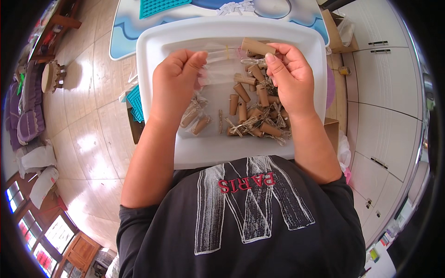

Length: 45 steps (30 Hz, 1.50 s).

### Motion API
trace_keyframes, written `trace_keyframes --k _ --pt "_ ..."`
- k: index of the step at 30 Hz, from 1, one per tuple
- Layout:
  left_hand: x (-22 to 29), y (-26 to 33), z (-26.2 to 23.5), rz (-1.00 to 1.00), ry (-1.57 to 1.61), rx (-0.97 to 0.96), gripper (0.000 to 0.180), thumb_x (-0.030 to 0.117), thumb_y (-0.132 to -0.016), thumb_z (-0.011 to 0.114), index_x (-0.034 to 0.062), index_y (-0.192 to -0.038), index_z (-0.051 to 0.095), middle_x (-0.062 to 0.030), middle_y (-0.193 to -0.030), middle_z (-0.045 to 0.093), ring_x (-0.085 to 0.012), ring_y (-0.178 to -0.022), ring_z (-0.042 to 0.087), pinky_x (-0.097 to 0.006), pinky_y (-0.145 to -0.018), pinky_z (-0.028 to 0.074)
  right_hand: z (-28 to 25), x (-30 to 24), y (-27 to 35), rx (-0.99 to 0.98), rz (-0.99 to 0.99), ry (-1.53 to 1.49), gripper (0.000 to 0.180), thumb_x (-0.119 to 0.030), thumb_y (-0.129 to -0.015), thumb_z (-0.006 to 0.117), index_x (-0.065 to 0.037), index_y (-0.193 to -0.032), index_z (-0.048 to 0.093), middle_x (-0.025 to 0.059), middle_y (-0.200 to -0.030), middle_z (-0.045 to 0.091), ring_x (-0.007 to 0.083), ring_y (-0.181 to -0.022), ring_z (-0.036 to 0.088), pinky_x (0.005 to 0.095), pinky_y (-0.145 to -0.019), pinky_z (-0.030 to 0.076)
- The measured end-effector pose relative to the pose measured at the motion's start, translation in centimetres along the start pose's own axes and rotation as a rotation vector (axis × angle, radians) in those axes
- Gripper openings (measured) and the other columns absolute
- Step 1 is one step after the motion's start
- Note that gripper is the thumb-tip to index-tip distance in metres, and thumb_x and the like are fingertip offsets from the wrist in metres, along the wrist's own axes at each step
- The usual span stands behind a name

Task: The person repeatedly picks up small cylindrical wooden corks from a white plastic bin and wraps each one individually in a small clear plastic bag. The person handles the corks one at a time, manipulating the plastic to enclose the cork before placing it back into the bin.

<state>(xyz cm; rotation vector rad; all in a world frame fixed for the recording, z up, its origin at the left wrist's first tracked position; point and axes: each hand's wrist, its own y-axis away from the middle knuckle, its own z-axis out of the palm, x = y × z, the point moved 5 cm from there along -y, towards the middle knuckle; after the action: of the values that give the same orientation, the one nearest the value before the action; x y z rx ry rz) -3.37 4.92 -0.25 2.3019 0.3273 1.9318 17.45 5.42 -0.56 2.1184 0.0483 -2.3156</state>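
Right fingers (287, 50), brown tube (257, 46) in between

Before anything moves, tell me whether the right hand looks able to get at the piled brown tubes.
Likely yes: the piled brown tubes lie in the open white tub near the right hand, with the way looking clear. That hand holds another brown tube, though, which might limit its grasp.

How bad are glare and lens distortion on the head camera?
Head view: fisheye curves the white cabinets at right; glare patches streak the floor tiles; lower-left window panes look overexposed; the clear plastic bag by the left hand has faint edges.
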Motion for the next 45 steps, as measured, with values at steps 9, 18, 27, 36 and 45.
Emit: trace_keyframes --k 9,18,27,36,45 --pt "-1.0 0.2 1.5 -0.133 0.171 -0.219 0.019 0.017 -0.084 0.061 -0.0002 -0.092 0.06 -0.0008 -0.072 0.058 -0.0056 -0.06 0.052 -0.02 -0.054 0.045 0.0 0.3 -0.2 0.01 0.031 0.015 0.024 -0.013 -0.085 0.06 0.001 -0.104 0.055 -0.0002 -0.08 0.056 0.0048 -0.066 0.049 0.0175 -0.059 0.041" --pt "-1.3 0.3 2.0 -0.157 0.15 -0.196 0.025 0.024 -0.092 0.051 0.0009 -0.091 0.061 -0.0021 -0.072 0.06 -0.0068 -0.06 0.053 -0.021 -0.054 0.045 -0.4 1.5 -0.3 -0.023 0.156 -0.409 0.021 -0.015 -0.088 0.057 -0.001 -0.104 0.054 -0.0002 -0.072 0.052 0.0069 -0.063 0.045 0.0217 -0.063 0.041" --pt "-1.4 0.4 2.4 -0.137 0.019 -0.215 0.025 0.022 -0.091 0.052 -0.0008 -0.088 0.06 -0.0049 -0.073 0.061 -0.0091 -0.062 0.057 -0.022 -0.056 0.048 0.1 1.5 -0.6 -0.163 0.17 -0.531 0.02 -0.015 -0.091 0.051 -0.002 -0.106 0.054 0.0004 -0.068 0.051 0.0091 -0.062 0.047 0.0303 -0.081 0.042" --pt "-1.3 0.6 3.3 -0.151 0.27 -0.293 0.024 0.02 -0.085 0.061 -0.0018 -0.095 0.058 -0.0074 -0.08 0.063 -0.013 -0.067 0.06 -0.024 -0.062 0.05 1.4 1.6 -0.2 -0.147 0.194 -0.404 0.023 -0.013 -0.088 0.055 0.001 -0.107 0.054 0.0008 -0.073 0.053 0.0075 -0.059 0.046 0.0208 -0.061 0.042" --pt "-2.1 0.1 3.2 -0.241 0.272 -0.25 0.014 0.013 -0.084 0.061 0.0007 -0.089 0.06 -0.0071 -0.079 0.063 -0.0135 -0.07 0.061 -0.025 -0.064 0.051 1.7 0.4 0.1 -0.177 0.149 -0.203 0.022 -0.011 -0.088 0.054 0.001 -0.107 0.054 0.0017 -0.077 0.055 0.0059 -0.061 0.046 0.0182 -0.056 0.04"
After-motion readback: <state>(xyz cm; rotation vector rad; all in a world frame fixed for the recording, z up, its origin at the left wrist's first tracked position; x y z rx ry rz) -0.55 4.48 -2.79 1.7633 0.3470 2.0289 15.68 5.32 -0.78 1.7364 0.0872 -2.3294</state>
